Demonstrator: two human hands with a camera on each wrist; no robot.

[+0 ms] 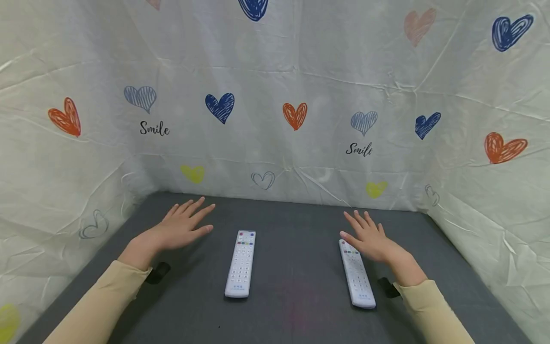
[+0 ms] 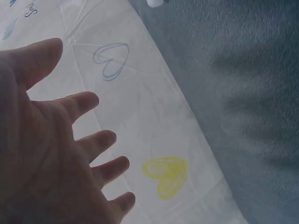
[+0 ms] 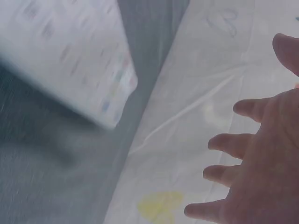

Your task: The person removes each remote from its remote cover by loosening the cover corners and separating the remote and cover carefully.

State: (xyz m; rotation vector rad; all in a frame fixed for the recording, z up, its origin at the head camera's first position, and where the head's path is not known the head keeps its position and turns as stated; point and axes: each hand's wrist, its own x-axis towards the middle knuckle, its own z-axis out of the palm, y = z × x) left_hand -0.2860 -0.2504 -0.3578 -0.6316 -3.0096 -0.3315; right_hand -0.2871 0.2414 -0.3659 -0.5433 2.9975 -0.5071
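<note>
Both arms wear long, pale beige sleeves [image 1: 107,301] ending at the wrists, each with what seems a black strap [image 1: 158,272].

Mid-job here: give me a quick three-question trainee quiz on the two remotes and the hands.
1. True or false: both hands hold a remote.
2. Which remote is the right hand nearest: A) right remote B) middle remote?
3. Fill in: the remotes lie on a grey ____.

Key: 1 false, both hands, the left hand included, are spread open and grip nothing. 2 A. 3 table.
</note>
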